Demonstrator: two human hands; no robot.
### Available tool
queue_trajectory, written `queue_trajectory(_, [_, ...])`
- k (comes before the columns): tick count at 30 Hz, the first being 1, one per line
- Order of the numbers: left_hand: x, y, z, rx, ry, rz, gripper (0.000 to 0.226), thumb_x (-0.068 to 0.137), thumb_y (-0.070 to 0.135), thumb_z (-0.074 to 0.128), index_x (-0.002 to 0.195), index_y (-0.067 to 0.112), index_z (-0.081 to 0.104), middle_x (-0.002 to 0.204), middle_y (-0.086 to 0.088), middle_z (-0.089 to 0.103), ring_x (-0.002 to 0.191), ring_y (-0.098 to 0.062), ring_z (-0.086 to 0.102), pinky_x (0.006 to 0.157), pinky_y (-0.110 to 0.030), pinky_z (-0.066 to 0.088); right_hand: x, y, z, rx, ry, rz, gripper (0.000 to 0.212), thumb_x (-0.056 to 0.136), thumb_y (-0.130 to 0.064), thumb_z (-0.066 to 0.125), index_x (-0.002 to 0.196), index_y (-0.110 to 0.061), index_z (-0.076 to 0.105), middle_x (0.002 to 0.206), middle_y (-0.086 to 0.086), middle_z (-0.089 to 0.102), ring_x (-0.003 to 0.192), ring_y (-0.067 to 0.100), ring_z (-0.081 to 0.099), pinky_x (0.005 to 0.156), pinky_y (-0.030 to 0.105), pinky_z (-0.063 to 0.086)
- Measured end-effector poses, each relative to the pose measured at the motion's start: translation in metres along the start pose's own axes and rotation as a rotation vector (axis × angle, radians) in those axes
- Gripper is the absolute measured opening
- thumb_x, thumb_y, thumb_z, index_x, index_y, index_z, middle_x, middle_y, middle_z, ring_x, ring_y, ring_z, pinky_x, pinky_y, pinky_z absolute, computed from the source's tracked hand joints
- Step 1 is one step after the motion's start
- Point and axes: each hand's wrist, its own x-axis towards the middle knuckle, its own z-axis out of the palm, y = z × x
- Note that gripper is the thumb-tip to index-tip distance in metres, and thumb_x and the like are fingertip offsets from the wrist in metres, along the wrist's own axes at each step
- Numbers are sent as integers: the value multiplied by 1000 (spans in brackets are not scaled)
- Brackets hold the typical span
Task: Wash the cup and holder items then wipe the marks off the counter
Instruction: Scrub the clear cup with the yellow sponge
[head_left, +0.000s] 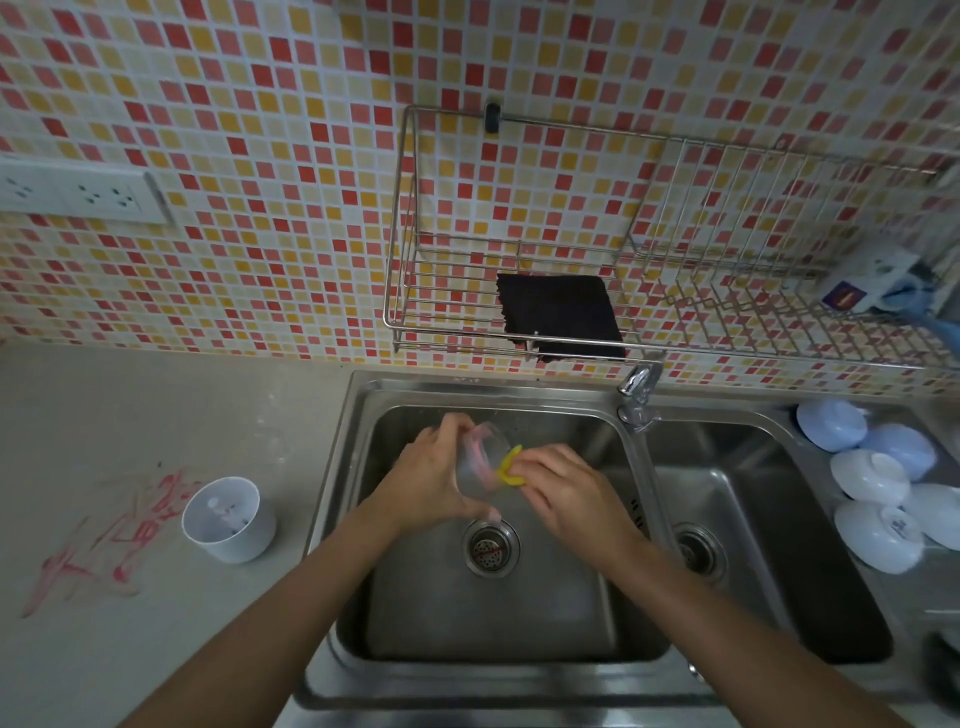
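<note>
Hands (498, 486) around seemingly clear cup (480, 467)

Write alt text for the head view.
Over the left sink basin, the left hand holds a clear cup while the right hand pinches a yellow piece against it. Left on the counter: white holder, red marks.

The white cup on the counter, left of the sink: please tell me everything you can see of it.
The white cup looks like smooth plastic, round and slightly tapered, with no handle visible. It stands upright on the grey counter, close to the left rim of the sink and beside the red marks. Its mouth is open, and small pale items lie inside, too blurred to identify. Neither hand touches it.
</note>
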Motion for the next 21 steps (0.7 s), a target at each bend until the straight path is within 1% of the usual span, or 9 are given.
queue_trajectory(4, [3,-7,-6,18,47,83,85,59,40,88,128,22,42,122,5,41,108,-11,49,92,-29,50,7,-18,-5,247,-9,92,37,83,-2,66,117,-15,68,118,-1,68,111,13,61,99,21,43])
queue_trajectory(9, [7,-13,-13,236,36,163,82,60,51,78,132,29,46,126,9,48,118,-15,41,99,-40,39,4,-30,-5,514,-63,195,34,87,-2,59,117,-13,70,119,-10,66,113,-1,60,98,17,44])
queue_trajectory(10, [7,-13,-14,246,20,167,82,60,52,77,133,30,46,127,10,50,119,-16,42,97,-41,40,5,-27,-5,476,-76,157,34,86,-2,59,115,-13,71,117,-8,68,111,2,62,96,20,47])
queue_trajectory(12, [9,-14,-14,241,-29,202,83,60,48,78,134,28,47,128,10,52,119,-17,44,98,-40,41,7,-17,-6,187,-103,-72,37,75,-1,65,108,-16,74,111,-4,72,107,10,66,86,29,54])
queue_trajectory(14, [10,-9,-14,251,-67,234,86,61,39,83,137,22,48,132,7,53,121,-16,45,105,-27,29,13,-3,-9,-106,-140,-287,44,61,-4,78,102,-21,76,108,-7,73,106,13,66,80,27,48])
queue_trajectory(15, [11,-7,-15,250,-75,238,86,62,36,85,138,20,48,133,6,53,122,-15,44,103,-20,23,18,2,-13,-162,-177,-328,47,58,-5,82,102,-21,75,109,-7,72,109,14,65,81,28,43])
queue_trajectory(17, [14,-4,-18,236,-65,234,88,61,34,87,138,17,48,134,4,53,123,-14,45,99,-14,18,22,8,-14,-194,-194,-308,51,56,-3,83,103,-20,74,112,-6,71,111,16,63,84,31,39])
queue_trajectory(18, [15,-5,-19,228,-65,228,90,61,35,88,139,17,48,135,4,53,124,-14,45,99,-13,18,21,8,-12,-179,-184,-271,51,56,-1,81,103,-20,74,111,-6,72,111,16,64,85,31,43])
queue_trajectory(21, [16,-7,-27,228,-88,203,90,63,33,87,141,19,44,138,5,50,128,-13,41,99,-11,16,15,-5,0,200,-156,1,43,73,5,65,106,-19,75,111,-6,72,110,8,64,91,36,53])
